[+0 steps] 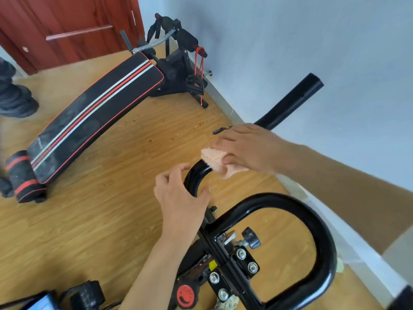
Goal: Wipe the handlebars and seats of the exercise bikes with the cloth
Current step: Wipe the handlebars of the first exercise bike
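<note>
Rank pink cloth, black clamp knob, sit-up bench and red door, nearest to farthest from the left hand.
From the left hand, at the handlebar:
1. pink cloth, just up-right, in the right hand.
2. black clamp knob, lower right.
3. sit-up bench, left side.
4. red door, far upper left.

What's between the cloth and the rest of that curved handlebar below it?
The left hand curls round the handlebar just below the cloth, which the right hand holds against the bar. Nothing else visible blocks it.
</note>
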